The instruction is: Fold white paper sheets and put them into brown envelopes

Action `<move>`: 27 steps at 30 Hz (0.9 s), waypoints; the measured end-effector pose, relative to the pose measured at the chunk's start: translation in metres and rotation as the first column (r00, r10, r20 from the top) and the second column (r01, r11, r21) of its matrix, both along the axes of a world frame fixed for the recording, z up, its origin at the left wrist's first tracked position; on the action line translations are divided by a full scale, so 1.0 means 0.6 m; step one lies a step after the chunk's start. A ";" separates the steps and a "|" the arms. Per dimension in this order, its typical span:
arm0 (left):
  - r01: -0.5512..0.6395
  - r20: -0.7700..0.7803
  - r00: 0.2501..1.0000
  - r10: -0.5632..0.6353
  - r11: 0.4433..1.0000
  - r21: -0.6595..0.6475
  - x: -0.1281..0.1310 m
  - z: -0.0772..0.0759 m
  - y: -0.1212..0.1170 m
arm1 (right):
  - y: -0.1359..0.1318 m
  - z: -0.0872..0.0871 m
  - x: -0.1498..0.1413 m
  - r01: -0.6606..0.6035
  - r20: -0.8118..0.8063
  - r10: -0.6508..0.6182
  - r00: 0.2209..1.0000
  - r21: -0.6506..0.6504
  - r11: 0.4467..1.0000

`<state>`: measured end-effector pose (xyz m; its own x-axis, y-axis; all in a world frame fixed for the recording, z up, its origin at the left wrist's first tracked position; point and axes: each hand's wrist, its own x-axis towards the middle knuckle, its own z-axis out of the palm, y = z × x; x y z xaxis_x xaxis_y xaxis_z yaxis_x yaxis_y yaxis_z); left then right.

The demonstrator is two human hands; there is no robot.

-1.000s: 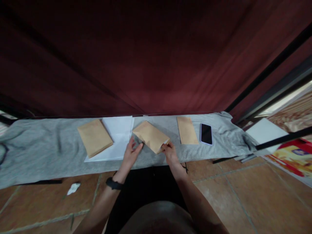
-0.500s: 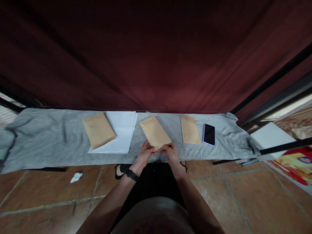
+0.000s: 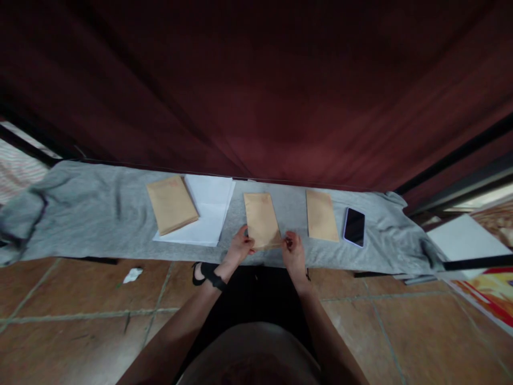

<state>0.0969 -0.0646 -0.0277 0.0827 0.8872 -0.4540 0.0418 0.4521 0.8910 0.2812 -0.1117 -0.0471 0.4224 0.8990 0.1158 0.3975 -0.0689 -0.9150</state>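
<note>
A brown paper envelope [image 3: 262, 219] lies in front of me on the grey cloth, its short edge toward me. My left hand [image 3: 240, 245] grips its lower left corner between thumb and fingers. At the lower right corner, my right hand [image 3: 294, 250] is closed with curled fingers, pinching the near edge. To the right lies a single brown envelope [image 3: 321, 215], flat. On the left, a stack of brown envelopes [image 3: 172, 206] rests partly on white paper sheets [image 3: 210, 206].
A phone [image 3: 354, 226] with a dark screen lies right of the single envelope. The grey cloth [image 3: 96, 214] covers a narrow bench. Behind it hangs a dark red curtain [image 3: 256, 123]. A crumpled white scrap [image 3: 132, 275] is on the tiled floor, and a white board [image 3: 467, 240] stands at right.
The envelope has turned from a slant to nearly straight toward me. My right hand has shifted right, away from my left hand. The whole view has tilted slightly.
</note>
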 end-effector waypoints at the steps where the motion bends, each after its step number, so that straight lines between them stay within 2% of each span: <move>1: 0.015 -0.028 1.000 -0.015 1.000 0.007 0.000 -0.001 0.000 | -0.001 0.004 0.004 -0.022 0.052 0.021 0.998 0.024 0.999; 4: 0.048 -0.083 0.995 -0.046 0.999 0.020 -0.005 0.004 -0.001 | 0.000 0.010 0.008 -0.222 0.273 0.198 0.942 0.064 0.973; 7: 0.052 -0.211 0.977 -0.033 0.995 0.089 -0.016 0.017 -0.005 | 0.001 0.002 0.005 -0.395 0.512 0.329 0.794 0.022 0.919; 9: 0.008 -0.305 0.951 0.060 0.976 0.216 -0.018 0.029 -0.008 | 0.000 -0.007 0.003 -0.408 0.609 0.327 0.723 -0.006 0.913; 11: -0.007 -0.305 0.943 0.130 0.928 0.373 -0.010 0.040 -0.006 | -0.001 -0.015 0.001 -0.394 0.667 0.300 0.682 -0.011 0.919; 13: 0.099 -0.300 0.951 0.070 0.853 0.512 0.011 0.045 0.004 | -0.002 -0.020 0.000 -0.384 0.699 0.277 0.660 -0.003 0.924; 15: 0.305 -0.406 0.912 -0.048 0.742 0.597 0.038 0.044 0.028 | -0.001 -0.021 -0.001 -0.383 0.712 0.267 0.649 0.003 0.924; 17: 0.487 -0.543 0.831 -0.119 0.629 0.607 0.060 0.037 0.066 | -0.001 -0.020 -0.002 -0.381 0.715 0.261 0.648 0.008 0.924; 18: 0.543 -0.591 0.795 -0.136 0.592 0.595 0.066 0.031 0.088 | -0.001 -0.019 -0.002 -0.382 0.716 0.260 0.648 0.011 0.924; 23: 0.670 -0.684 0.698 -0.210 0.530 0.520 0.060 0.000 0.206 | -0.001 -0.015 -0.005 -0.395 0.730 0.269 0.629 0.002 0.919; 27: 0.729 -0.713 0.652 -0.255 0.470 0.498 0.043 -0.021 0.249 | -0.001 -0.013 -0.008 -0.371 0.727 0.255 0.637 -0.001 0.929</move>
<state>0.1225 0.0849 -0.0405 0.6057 0.7796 0.1589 0.5423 -0.5507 0.6345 0.2765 -0.1125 -0.0551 -0.1424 0.9117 0.3855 0.8972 0.2834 -0.3388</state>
